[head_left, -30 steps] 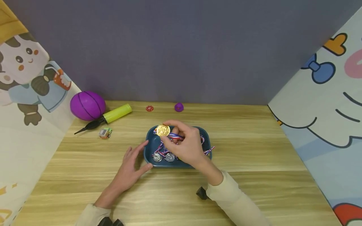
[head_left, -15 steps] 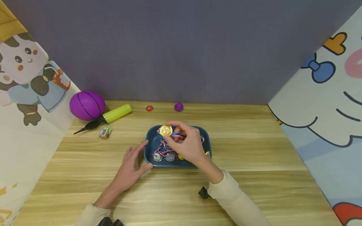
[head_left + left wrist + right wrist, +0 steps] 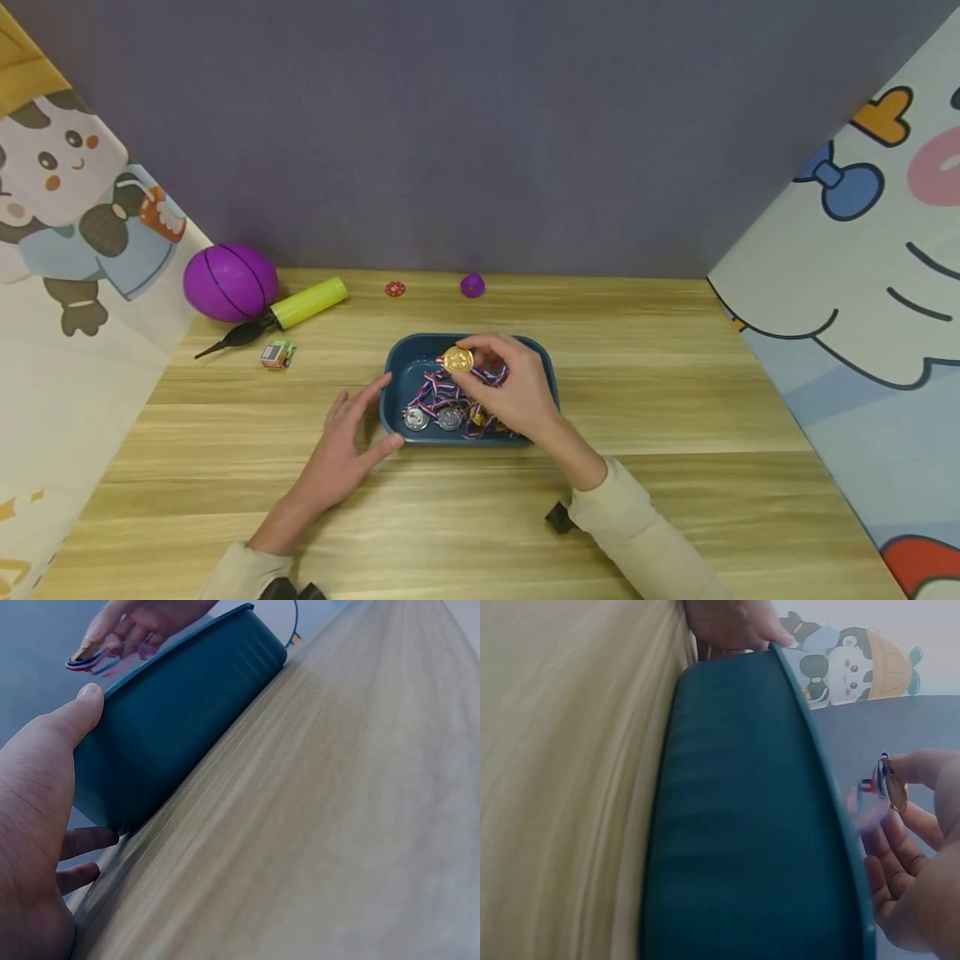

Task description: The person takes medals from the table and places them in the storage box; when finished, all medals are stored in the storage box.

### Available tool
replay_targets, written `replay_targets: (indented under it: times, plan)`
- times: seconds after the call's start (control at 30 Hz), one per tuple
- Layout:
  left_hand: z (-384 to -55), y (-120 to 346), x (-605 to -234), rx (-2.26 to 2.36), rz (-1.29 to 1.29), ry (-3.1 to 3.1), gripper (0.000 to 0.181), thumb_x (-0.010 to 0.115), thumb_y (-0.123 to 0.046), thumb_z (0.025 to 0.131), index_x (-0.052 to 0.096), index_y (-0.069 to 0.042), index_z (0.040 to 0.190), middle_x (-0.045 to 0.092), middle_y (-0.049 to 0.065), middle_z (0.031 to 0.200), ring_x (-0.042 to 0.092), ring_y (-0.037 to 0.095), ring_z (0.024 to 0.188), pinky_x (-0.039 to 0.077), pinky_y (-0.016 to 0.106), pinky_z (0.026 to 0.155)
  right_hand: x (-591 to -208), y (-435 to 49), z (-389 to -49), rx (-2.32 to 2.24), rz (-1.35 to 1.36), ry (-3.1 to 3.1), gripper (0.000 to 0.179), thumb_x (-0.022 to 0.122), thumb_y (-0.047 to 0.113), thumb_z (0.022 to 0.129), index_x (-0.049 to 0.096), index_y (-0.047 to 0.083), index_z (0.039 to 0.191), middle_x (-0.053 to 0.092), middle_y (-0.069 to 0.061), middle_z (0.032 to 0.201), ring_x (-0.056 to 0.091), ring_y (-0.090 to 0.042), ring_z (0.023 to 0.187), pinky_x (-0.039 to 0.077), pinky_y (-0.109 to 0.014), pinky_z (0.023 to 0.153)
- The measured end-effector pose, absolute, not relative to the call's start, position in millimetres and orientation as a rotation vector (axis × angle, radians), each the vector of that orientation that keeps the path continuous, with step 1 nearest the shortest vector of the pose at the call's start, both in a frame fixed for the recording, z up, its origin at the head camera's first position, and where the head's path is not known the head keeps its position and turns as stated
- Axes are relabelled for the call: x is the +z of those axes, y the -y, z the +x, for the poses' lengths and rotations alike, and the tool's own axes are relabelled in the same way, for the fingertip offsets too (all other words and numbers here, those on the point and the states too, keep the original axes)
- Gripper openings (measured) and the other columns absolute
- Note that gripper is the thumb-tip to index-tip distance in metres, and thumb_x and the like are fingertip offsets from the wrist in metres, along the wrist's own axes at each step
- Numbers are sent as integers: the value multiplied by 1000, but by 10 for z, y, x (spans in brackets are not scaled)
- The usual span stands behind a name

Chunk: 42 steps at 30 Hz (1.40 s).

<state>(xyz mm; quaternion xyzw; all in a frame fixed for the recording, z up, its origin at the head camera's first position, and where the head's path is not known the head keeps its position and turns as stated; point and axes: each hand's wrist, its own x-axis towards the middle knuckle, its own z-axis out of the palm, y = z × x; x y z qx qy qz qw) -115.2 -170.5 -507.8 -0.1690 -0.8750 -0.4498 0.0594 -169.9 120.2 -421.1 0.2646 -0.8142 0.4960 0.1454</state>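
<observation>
My right hand pinches a gold medal between thumb and fingertips, over a dark blue plastic basin. Its red, white and blue ribbon trails back under the fingers; in the right wrist view the medal appears edge-on above the rim. Inside the basin lie silver medals, tangled striped ribbons and another gold medal, partly under my right hand. My left hand rests at the basin's left end with fingers spread. In the left wrist view its thumb is at the rim.
A purple ball, a yellow-green hand pump and a small toy truck sit at the left. Behind the basin are a red chip and a small purple object. A grey panel closes the back.
My right hand has carried the gold medal a little to the right and nearer over the basin. The medal's ribbon has shifted with it. My left hand has stayed in place.
</observation>
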Motion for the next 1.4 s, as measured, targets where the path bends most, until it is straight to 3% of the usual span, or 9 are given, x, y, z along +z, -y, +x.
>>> replay_targets:
  times: [0.13,0.27,0.37,0.63,0.93,1.4]
  plan:
    - [-1147,1705,-5075,-1368,-515,2647,90,84,-32,98,36,-30,174,63,21,155,54,47,147,5,71,135,-4268,-1237,-1704,1448,761,2397,35,91,13,93,81,11,126,66,-5,95,62,-36,83,56,-45,70]
    - [-1151,1703,-5074,-1370,-520,2643,90,84,-31,98,36,-30,174,63,21,155,54,46,147,5,72,135,-4330,-1268,-1720,1373,765,2469,35,93,13,92,82,11,125,61,-2,89,56,-24,78,48,-31,68]
    - [-1154,1701,-5073,-1370,-519,2646,90,84,-32,98,36,-30,174,63,21,155,54,47,147,5,72,135,-4363,-1283,-1727,1285,767,2533,35,93,15,92,83,13,126,58,-3,84,48,-14,73,41,-28,65]
    - [-1158,1703,-5077,-1365,-521,2646,90,84,-32,98,36,-30,174,63,21,155,54,47,147,5,71,135,-4380,-1307,-1738,1044,701,2763,35,92,27,95,84,15,128,56,-10,78,35,-10,62,28,-25,57]
    - [-1153,1701,-5072,-1366,-520,2648,89,84,-32,98,36,-31,174,62,21,157,54,47,147,5,71,135,-4423,-1309,-1776,950,720,2892,36,90,29,97,84,19,130,47,4,75,35,-10,60,26,-25,57]
    - [-1144,1707,-5070,-1377,-507,2656,89,83,-30,99,36,-31,174,60,21,159,53,48,148,4,72,135,-4380,-1300,-1784,866,751,2929,41,93,27,94,83,18,133,49,6,73,39,-9,61,29,-24,57]
